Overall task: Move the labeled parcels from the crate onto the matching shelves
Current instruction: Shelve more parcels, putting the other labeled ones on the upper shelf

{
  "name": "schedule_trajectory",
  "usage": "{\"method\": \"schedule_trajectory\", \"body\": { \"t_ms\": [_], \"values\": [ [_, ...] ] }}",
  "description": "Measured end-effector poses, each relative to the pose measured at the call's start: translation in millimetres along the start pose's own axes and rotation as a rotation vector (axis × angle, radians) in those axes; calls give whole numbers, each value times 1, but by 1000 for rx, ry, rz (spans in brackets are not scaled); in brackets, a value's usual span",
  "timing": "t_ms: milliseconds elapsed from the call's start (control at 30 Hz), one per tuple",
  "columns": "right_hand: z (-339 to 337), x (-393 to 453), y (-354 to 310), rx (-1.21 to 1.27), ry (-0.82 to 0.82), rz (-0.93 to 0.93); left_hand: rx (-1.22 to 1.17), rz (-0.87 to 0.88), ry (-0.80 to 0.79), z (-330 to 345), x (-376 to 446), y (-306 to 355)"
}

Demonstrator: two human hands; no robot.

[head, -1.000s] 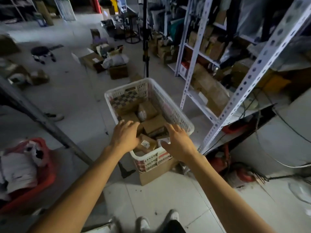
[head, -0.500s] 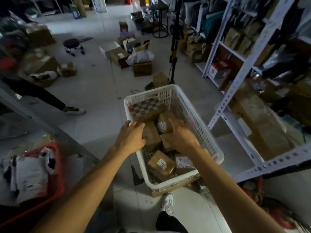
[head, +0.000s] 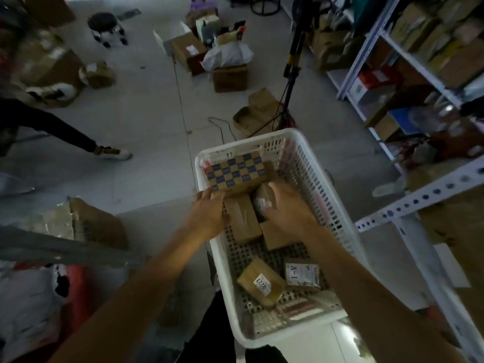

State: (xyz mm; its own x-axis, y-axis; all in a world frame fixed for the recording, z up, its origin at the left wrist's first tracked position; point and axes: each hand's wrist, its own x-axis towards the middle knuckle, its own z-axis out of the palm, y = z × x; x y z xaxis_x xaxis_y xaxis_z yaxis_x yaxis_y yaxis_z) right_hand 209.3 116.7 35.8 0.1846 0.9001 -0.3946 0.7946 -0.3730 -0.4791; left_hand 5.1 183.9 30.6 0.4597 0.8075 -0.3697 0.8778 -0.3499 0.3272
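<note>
My left hand [head: 208,218] rests over the left rim of the white crate [head: 318,163], fingers [head: 207,195] extended and fairly straight, tips touching the near edge of the checkered box [head: 237,173]. Its inner edge lies against the plain brown parcel [head: 242,218]. It grips nothing that I can see.

My right hand [head: 286,208] is inside the crate, fingers curled down over a dark wrapped parcel [head: 263,200] with a pale label. The thumb lies on the parcel's near side. Whether the parcel is lifted off the others cannot be told.

Positions relative to the crate:
- Checkered box: far end, lying flat against the far wall.
- Plain brown parcel: centre left, just nearer than the checkered box, touching the wrapped parcel.
- A second brown parcel [head: 275,235]: centre, partly under my right wrist.
- Parcel with the white "0227" label [head: 260,281]: near end, tilted on the perforated floor.
- Flat packet marked "A-1" [head: 302,275]: near end, just right of the "0227" parcel.

Outside the crate:
- White perforated shelving [head: 392,214]: right of the crate, loaded with cartons.
- Tripod [head: 292,66]: beyond the far end.
- Open cartons [head: 230,77] and a white bag [head: 227,55]: on the floor, well beyond the far end.
- Rolling stool [head: 106,27]: far left.
- Another person's leg and shoe [head: 112,151]: left of the crate, well apart.
- Red bin [head: 76,284]: near left.
</note>
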Motion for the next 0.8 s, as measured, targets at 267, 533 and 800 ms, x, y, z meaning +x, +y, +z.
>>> {"method": "schedule_trajectory", "body": {
  "t_ms": [267,533,800],
  "values": [
    [27,154,18,-58,-74,157,-216,-153,-184,34,137,-47],
    [87,254,48,67,-30,273,-458,-484,-224,72,216,-43],
    [81,246,55,299,108,371,-782,-551,52,73,221,-44]
  ]
}}
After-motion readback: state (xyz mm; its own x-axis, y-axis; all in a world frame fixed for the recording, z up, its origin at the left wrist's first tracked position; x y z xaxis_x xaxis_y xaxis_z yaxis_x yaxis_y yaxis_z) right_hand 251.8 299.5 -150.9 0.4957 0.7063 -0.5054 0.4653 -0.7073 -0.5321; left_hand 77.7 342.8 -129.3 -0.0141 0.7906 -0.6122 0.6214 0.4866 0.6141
